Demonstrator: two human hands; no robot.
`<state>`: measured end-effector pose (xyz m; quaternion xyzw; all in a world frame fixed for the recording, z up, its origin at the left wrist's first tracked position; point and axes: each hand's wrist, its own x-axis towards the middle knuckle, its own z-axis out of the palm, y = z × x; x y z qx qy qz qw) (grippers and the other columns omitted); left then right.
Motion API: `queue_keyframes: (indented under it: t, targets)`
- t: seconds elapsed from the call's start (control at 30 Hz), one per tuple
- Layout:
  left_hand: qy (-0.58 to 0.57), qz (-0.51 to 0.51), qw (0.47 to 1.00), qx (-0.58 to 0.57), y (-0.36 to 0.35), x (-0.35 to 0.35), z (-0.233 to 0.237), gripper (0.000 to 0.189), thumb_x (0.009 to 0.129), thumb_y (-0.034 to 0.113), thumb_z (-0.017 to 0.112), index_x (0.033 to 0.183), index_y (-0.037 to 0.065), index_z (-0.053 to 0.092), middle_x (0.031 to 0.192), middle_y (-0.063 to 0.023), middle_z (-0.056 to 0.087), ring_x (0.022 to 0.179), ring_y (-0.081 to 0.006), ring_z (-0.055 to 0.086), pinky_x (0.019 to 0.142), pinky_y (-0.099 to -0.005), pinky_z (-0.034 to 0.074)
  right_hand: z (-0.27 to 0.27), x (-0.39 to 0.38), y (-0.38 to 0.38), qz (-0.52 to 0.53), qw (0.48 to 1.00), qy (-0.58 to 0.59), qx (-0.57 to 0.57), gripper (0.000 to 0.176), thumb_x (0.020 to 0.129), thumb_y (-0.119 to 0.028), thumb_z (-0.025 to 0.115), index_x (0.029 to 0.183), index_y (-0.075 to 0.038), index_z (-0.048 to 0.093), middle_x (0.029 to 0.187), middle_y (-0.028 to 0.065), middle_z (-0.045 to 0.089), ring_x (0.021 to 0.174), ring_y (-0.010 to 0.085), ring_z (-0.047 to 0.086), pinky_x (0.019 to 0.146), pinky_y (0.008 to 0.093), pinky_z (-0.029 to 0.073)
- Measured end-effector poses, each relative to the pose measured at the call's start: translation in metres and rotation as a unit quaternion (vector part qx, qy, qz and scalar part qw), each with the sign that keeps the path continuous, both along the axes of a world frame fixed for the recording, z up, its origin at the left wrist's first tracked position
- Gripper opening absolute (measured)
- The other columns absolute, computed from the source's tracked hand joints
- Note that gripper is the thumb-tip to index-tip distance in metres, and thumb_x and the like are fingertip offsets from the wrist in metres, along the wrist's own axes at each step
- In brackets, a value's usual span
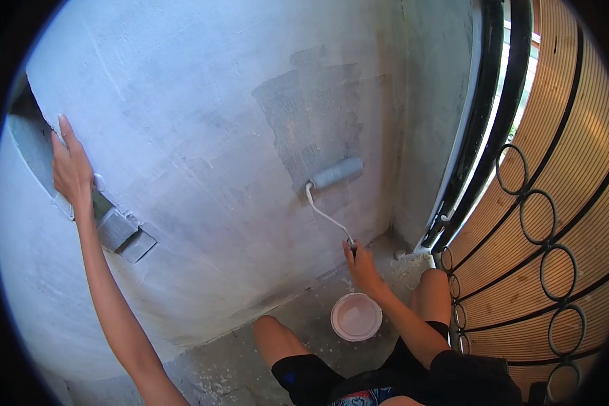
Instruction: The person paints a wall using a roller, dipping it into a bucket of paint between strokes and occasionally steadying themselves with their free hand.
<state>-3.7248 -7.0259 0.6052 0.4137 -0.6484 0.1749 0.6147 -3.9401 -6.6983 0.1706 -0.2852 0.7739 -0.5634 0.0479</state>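
My right hand (364,267) is wrapped round the dark handle of a paint roller (337,173). The roller's bluish-white sleeve lies against the wall (203,101), at the lower edge of a darker, wet-looking patch (311,111). Its bent wire frame runs down to the handle. My left hand (73,166) rests at the wall's left edge, by a dark recess, with thumb and fingers apart and nothing visible held. Below my right hand, a round bucket (356,317) with pinkish-white contents stands on the floor between my knees.
A grey box-like fitting (118,229) is set in the wall below my left hand. On the right stands a metal gate (561,223) with ribbed panels and rings, beside a dark frame. The concrete floor (216,369) has pale splatters.
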Motion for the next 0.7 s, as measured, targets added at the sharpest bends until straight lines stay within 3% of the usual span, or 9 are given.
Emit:
queue_keyframes:
  t: [0.13, 0.3, 0.53, 0.7]
  targets:
    - [-0.004, 0.005, 1.000, 0.002, 0.003, 0.000, 0.001, 0.084, 0.090, 0.069, 0.020, 0.137, 0.004, 0.045, 0.120, -0.0231, 0.059, 0.113, -0.0396, 0.055, 0.100, -0.0488, 0.037, -0.046, 0.019, 0.022, 0.016, 1.000, -0.011, 0.016, 0.031, 0.096, -0.025, 0.051, 0.090, 0.005, 0.049, 0.071, 0.0277, 0.058, 0.068, 0.0485, 0.055, 0.058, 0.0525, 0.041]
    - [0.003, 0.005, 1.000, -0.014, -0.002, 0.000, -0.001, 0.082, 0.091, 0.068, 0.020, 0.135, 0.005, 0.046, 0.118, -0.0232, 0.060, 0.111, -0.0403, 0.056, 0.099, -0.0492, 0.038, -0.089, 0.035, 0.057, 0.011, 0.991, -0.027, 0.132, 0.031, 0.094, -0.025, 0.052, 0.091, 0.006, 0.050, 0.076, 0.0290, 0.060, 0.073, 0.0500, 0.057, 0.064, 0.0561, 0.043]
    - [-0.004, 0.009, 1.000, 0.017, 0.004, 0.000, 0.001, 0.083, 0.090, 0.069, 0.020, 0.135, 0.004, 0.047, 0.118, -0.0228, 0.060, 0.111, -0.0399, 0.056, 0.099, -0.0485, 0.039, -0.078, 0.035, 0.051, 0.004, 0.991, -0.004, 0.133, 0.030, 0.094, -0.024, 0.053, 0.092, 0.006, 0.052, 0.070, 0.0280, 0.059, 0.067, 0.0486, 0.057, 0.060, 0.0544, 0.045]
    - [-0.002, -0.002, 1.000, 0.006, 0.004, 0.000, 0.000, 0.083, 0.090, 0.069, 0.020, 0.136, 0.004, 0.046, 0.120, -0.0232, 0.059, 0.114, -0.0399, 0.055, 0.100, -0.0483, 0.038, -0.019, 0.026, 0.017, -0.019, 0.997, 0.049, 0.062, 0.030, 0.094, -0.023, 0.053, 0.086, 0.006, 0.052, 0.067, 0.0273, 0.058, 0.063, 0.0466, 0.057, 0.054, 0.0525, 0.043]
